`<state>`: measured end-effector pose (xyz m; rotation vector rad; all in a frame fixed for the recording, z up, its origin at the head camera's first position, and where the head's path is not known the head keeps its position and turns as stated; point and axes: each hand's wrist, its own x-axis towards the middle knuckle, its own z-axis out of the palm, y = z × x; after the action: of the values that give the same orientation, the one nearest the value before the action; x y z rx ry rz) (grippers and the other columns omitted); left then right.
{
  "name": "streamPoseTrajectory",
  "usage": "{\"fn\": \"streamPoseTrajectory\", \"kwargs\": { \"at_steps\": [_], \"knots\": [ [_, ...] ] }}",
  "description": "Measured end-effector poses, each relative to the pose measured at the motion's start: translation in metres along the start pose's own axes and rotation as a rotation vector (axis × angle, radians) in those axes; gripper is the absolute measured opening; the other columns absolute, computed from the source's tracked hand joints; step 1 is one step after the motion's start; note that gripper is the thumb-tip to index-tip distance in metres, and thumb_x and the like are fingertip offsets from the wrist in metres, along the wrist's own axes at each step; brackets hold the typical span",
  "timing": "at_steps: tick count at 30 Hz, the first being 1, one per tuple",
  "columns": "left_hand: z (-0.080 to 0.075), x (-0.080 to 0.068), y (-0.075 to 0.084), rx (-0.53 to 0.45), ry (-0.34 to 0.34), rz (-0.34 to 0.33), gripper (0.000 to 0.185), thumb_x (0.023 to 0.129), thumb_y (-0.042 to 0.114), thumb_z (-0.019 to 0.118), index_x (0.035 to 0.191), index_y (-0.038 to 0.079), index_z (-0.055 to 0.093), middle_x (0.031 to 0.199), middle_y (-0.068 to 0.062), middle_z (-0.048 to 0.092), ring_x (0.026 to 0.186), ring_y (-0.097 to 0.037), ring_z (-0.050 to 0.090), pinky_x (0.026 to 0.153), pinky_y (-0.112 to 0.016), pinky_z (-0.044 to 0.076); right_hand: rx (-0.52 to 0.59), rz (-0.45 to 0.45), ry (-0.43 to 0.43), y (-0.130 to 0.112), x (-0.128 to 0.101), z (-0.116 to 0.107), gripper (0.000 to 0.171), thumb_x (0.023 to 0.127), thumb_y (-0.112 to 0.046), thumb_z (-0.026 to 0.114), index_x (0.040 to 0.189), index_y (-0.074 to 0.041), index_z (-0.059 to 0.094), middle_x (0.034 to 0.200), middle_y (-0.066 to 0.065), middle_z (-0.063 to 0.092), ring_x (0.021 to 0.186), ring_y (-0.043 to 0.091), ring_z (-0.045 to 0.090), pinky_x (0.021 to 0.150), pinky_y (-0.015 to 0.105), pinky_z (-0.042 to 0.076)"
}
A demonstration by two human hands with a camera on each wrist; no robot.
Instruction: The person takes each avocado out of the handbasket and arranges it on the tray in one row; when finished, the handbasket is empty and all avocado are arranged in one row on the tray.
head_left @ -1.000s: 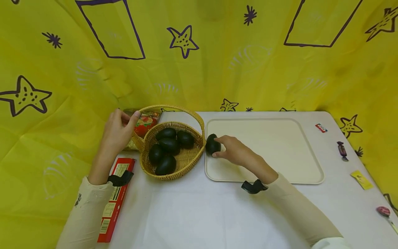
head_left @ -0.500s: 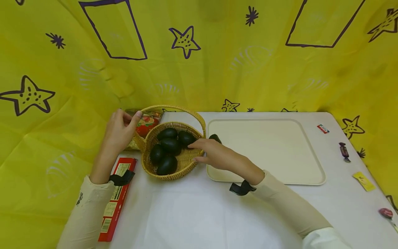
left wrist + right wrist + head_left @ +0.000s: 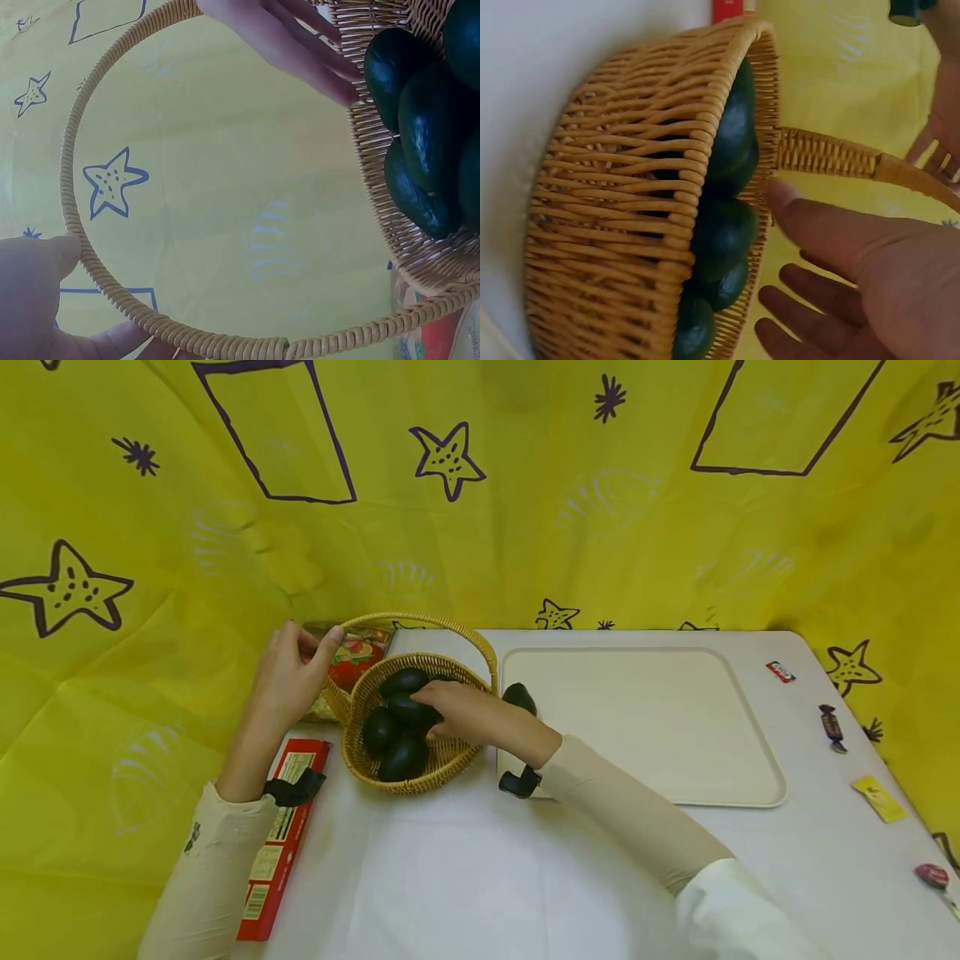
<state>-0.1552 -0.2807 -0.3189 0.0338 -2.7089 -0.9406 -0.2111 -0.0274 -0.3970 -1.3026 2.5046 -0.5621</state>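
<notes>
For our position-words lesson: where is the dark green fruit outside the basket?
In the head view, the dark green fruit lies at the left end of the cream tray, just right of the basket, partly hidden by the right forearm.

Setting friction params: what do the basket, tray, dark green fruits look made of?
Basket: likely wicker or rattan; woven strands, slight sheen.
Tray: probably plastic, matte cream; smooth, moulded-looking rim.
Fruits: smooth surfaces, glossy highlights; real skin or plastic, can't tell.
</notes>
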Motion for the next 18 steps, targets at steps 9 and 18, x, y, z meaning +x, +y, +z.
{"fn": "streamPoseTrajectory", "kwargs": {
  "at_steps": [9,18],
  "knots": [
    [-0.001,0.0,0.002,0.0,-0.004,0.001,0.062,0.108,0.057,0.049,0.11,-0.004,0.053,0.109,-0.023,0.052,0.094,-0.036,0.048,0.078,-0.043,0.036,-0.205,0.071,-0.115,-0.006,0.035,0.001,0.072,0.097,-0.016,0.079,0.16,-0.011,0.045,0.16,0.012,0.049,0.148,0.026,0.048,0.12,0.037,0.04],
    [-0.001,0.001,0.001,0.003,-0.007,0.0,0.063,0.108,0.057,0.048,0.111,-0.005,0.053,0.112,-0.025,0.052,0.099,-0.038,0.05,0.082,-0.043,0.037,-0.315,0.09,-0.136,-0.005,0.049,0.008,0.06,0.096,-0.013,0.079,0.152,-0.014,0.057,0.14,0.011,0.064,0.129,0.027,0.063,0.109,0.038,0.051]
  ]
}}
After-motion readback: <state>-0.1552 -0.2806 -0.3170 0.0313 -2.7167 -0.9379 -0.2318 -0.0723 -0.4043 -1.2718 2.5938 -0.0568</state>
